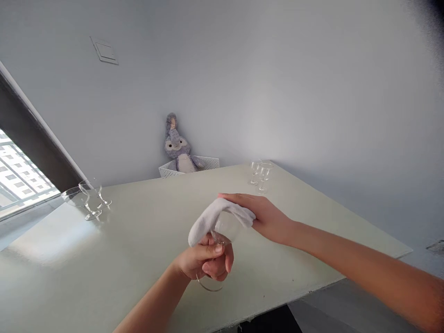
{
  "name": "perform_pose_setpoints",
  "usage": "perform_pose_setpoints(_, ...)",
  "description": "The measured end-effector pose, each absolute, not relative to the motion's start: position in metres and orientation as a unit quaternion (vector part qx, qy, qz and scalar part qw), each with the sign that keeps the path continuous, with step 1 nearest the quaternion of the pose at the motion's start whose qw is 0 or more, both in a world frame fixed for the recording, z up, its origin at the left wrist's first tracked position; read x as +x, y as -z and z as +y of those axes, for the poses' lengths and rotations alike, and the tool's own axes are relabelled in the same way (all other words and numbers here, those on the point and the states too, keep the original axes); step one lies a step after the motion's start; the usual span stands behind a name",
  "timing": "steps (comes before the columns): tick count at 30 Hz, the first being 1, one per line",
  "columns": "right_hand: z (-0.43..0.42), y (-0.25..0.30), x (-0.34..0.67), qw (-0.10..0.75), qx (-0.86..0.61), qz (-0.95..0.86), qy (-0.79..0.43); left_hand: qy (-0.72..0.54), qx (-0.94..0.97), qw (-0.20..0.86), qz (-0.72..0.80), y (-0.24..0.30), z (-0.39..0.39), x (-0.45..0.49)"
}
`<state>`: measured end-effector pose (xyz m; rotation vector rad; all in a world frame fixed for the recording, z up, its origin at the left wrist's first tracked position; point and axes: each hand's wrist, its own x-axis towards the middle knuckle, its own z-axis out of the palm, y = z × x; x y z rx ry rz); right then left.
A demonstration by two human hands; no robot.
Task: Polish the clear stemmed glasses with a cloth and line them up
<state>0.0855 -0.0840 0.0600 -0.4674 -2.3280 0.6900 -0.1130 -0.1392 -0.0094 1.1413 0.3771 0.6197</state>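
Your left hand grasps the glass around its stem and lower bowl, over the bench near its front edge, likely to steady it under the cloth draped over its mouth. Your right hand lies across the cloth; I can't tell whether its fingers pinch it. The left pair and right pair of glasses stand well clear, perhaps leaving you room.

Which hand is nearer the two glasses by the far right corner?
Right. The right hand is this side of the two glasses; the left hand is farther from them, to the left.
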Motion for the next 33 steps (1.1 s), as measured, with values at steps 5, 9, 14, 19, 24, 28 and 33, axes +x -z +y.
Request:
perform_pose_setpoints(5, -0.113, -0.041, 0.068, 0.379, -0.335, -0.661, -0.554, -0.341, 0.562, 0.707, 0.261, 0.006, -0.134, -0.115)
perform_pose_setpoints(9, -0.127, -0.018, 0.057, 0.405, -0.378, -0.46, -0.694, -0.361, 0.591, 0.622, 0.366, 0.008, -0.13, -0.113)
perform_pose_setpoints(14, -0.123, -0.001, 0.052, 0.416, -0.381, -0.382, -0.732, -0.404, 0.584, 0.542, 0.45, 0.016, -0.127, -0.11)
perform_pose_setpoints(19, -0.094, 0.0, 0.051, 0.355, -0.31, -0.394, -0.789, -0.329, 0.592, 0.629, 0.382, 0.017, -0.126, -0.115)
perform_pose_setpoints(24, -0.078, -0.007, 0.042, 0.369, -0.292, -0.405, -0.784, -0.295, 0.574, 0.709, 0.285, 0.021, -0.126, -0.117)
perform_pose_setpoints(28, -0.071, -0.014, 0.022, 0.406, -0.288, -0.411, -0.764, -0.373, 0.552, 0.676, 0.315, 0.021, -0.122, -0.119)
perform_pose_setpoints(33, -0.052, -0.013, 0.02, 0.474, -0.305, -0.421, -0.71, -0.463, 0.52, 0.586, 0.415, 0.02, -0.115, -0.129)
